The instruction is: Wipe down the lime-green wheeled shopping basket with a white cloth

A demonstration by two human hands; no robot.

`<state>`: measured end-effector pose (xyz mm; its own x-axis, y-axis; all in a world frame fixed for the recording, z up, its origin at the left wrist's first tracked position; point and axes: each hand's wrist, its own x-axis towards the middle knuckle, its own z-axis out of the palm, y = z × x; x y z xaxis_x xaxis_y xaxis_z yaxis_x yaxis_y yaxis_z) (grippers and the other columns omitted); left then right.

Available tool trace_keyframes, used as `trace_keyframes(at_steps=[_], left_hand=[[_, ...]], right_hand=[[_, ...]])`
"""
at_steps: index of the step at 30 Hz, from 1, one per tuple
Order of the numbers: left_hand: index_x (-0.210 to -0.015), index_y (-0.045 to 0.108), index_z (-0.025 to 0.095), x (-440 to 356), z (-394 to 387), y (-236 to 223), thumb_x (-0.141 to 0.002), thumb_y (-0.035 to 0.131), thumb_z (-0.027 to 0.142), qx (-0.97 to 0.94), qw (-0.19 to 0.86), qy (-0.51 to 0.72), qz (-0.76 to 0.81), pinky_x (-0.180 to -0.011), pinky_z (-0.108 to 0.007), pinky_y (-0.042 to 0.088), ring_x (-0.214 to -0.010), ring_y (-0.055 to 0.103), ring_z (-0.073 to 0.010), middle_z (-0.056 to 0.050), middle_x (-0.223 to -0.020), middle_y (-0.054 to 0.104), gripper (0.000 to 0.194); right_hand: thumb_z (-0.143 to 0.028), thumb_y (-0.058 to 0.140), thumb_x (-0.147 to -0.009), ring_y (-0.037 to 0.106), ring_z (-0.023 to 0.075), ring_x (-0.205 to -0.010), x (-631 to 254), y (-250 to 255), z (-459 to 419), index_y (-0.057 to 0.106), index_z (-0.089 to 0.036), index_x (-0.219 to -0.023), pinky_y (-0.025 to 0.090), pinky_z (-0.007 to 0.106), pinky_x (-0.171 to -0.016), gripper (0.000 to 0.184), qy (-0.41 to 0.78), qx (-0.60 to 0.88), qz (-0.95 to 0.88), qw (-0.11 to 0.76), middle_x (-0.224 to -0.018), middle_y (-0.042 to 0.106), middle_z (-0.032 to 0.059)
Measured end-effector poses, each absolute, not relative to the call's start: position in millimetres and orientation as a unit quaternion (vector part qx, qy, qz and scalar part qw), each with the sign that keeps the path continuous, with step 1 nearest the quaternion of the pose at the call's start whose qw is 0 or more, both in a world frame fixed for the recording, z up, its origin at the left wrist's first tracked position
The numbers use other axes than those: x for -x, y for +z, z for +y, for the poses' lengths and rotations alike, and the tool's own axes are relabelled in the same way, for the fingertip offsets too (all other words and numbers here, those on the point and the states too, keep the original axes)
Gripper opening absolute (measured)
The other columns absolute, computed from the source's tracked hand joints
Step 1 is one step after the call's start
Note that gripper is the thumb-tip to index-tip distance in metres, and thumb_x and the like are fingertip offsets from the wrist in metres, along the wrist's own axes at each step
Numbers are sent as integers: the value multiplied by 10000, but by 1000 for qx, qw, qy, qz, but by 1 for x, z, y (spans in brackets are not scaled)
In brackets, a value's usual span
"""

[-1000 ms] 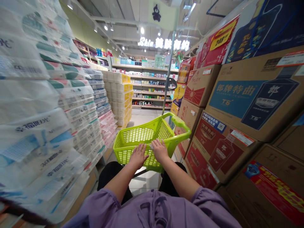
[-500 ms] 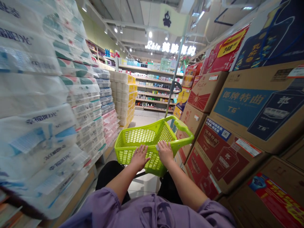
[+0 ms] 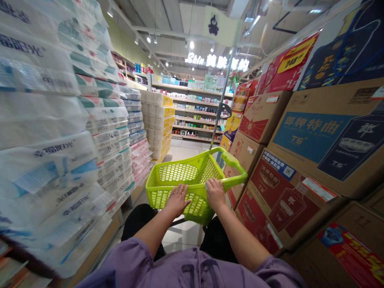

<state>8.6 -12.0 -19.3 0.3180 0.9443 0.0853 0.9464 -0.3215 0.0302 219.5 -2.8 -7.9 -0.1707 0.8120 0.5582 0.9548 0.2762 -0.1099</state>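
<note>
A lime-green plastic shopping basket (image 3: pixel 180 176) stands in the aisle in front of me, with a thick handle at its far right corner. My left hand (image 3: pixel 177 199) rests on the near rim of the basket, fingers spread flat against the mesh wall. On the same rim a little to the right sits my right hand (image 3: pixel 215 193), its fingers curled over the edge. Nothing shows inside the basket. A grey pole (image 3: pixel 221 105) with a flag on top rises from behind the basket.
Stacked packs of tissue paper (image 3: pixel 60 132) wall the left side of the narrow aisle. Cardboard liquor cartons (image 3: pixel 315 136) pile up along the right. Shelves of small goods (image 3: pixel 195 116) cross the far end under a lit sign. Pale floor tiles (image 3: pixel 183 152) run ahead.
The view has drifted slightly; the basket and both hands sit a bit further right and lower. My right hand has slid rightwards along the rim, away from my left hand.
</note>
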Motion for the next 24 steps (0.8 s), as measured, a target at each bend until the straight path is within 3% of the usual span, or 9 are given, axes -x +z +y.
trace_keyframes(at_steps=[5, 10, 14, 24], left_hand=[[-1513, 195, 136, -6, -13, -16, -941, 394, 456, 813, 18, -40, -581, -1193, -452, 121, -1464, 141, -269, -125, -1573, 207, 685], [-1514, 194, 145, -4, -14, -9, -937, 398, 444, 821, 15, -26, -570, -1191, -458, 127, -1466, 135, -263, -110, -1577, 184, 680], [-1514, 184, 132, -5, -15, -9, -930, 406, 430, 818, 7, -26, -575, -1190, -469, 130, -1466, 125, -271, -120, -1576, 164, 692], [-1512, 201, 136, 2, -5, -21, -909, 407, 447, 823, 15, -37, -566, -1184, -501, 151, -1460, 141, -292, -134, -1569, 190, 709]], right_hand=[[-130, 436, -876, 397, 238, -1325, -198, -6, -1, 559, -213, -1288, 121, 439, -1158, 439, -93, 548, -804, 213, -1373, 544, 67], [-155, 473, -854, 464, 231, -1257, -228, 7, -1, 611, -226, -1206, 60, 468, -1166, 385, -104, 582, -762, 264, -1281, 614, 60], [-149, 461, -856, 450, 230, -1274, -244, 5, -4, 608, -210, -1224, 98, 445, -1168, 400, -130, 601, -735, 284, -1299, 602, 56], [-125, 429, -868, 405, 222, -1321, -188, -15, 5, 530, -230, -1344, 134, 397, -1166, 498, -77, 550, -805, 209, -1401, 522, 49]])
